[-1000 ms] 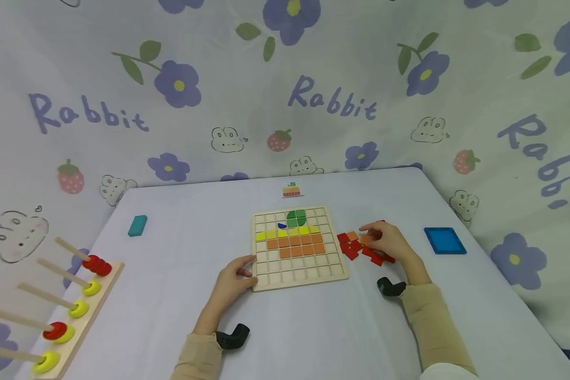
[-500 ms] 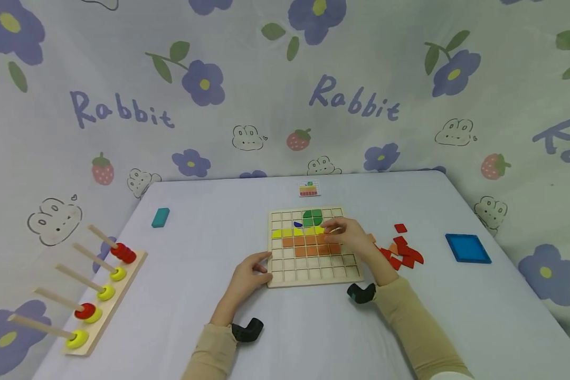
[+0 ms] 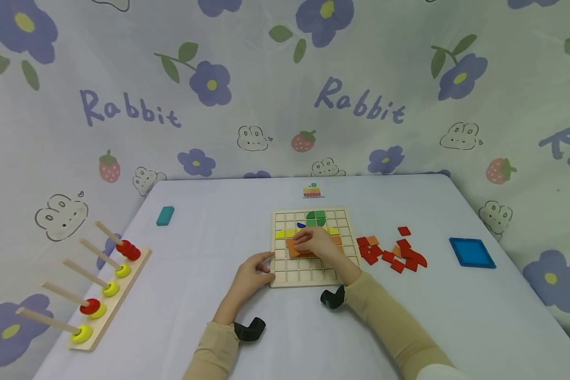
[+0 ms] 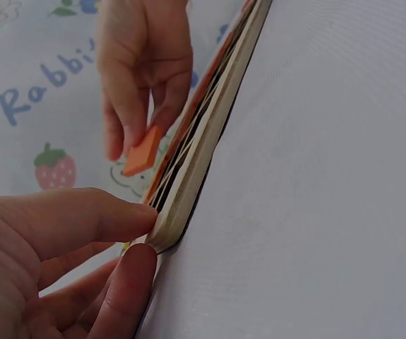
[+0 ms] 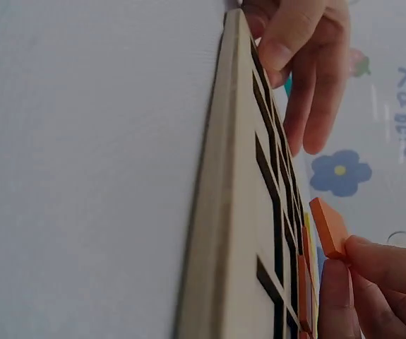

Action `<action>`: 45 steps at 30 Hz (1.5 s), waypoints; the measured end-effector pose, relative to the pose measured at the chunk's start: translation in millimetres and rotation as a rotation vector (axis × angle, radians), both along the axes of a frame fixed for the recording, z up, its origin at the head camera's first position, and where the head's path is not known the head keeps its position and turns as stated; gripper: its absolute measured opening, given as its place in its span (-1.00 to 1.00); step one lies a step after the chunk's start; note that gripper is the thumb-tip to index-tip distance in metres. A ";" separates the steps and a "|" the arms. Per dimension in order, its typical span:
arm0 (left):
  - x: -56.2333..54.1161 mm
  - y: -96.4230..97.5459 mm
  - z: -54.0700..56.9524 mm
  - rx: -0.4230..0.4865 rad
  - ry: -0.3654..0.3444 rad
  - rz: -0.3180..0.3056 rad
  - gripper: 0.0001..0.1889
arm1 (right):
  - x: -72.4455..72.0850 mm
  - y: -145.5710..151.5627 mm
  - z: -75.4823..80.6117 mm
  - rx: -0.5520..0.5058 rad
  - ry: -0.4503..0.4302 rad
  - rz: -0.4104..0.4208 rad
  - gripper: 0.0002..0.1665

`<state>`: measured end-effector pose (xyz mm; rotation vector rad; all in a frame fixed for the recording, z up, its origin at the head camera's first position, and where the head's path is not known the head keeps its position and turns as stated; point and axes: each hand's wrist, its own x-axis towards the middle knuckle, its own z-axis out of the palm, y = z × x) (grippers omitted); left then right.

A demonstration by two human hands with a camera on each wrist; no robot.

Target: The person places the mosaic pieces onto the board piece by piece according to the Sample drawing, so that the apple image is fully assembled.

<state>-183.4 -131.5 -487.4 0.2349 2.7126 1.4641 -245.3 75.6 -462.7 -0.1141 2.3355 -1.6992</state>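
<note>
The right hand pinches an orange tile between thumb and finger, the tile at its fingertips, just above the wooden board. The left hand, fingers partly bent, holds the board's left edge.

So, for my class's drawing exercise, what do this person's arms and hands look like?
The left hand and right hand are bare: no gloves or rings show. The left sleeve and right sleeve are long and tan. A black, curved device sits at each wrist. Something white shows at the right sleeve's upper end.
</note>
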 end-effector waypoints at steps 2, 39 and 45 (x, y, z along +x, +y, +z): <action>-0.2 0.3 0.5 0.000 -0.001 -0.002 -0.43 | 0.4 -3.6 -0.9 0.075 0.051 0.002 -0.81; -0.1 -0.1 -3.4 -0.013 -0.006 0.015 -0.44 | 2.9 76.9 27.4 0.202 0.254 -0.146 -0.72; -0.8 -0.2 -4.0 -0.022 -0.008 0.015 -0.44 | 5.4 140.4 23.1 0.156 0.174 -0.259 -0.62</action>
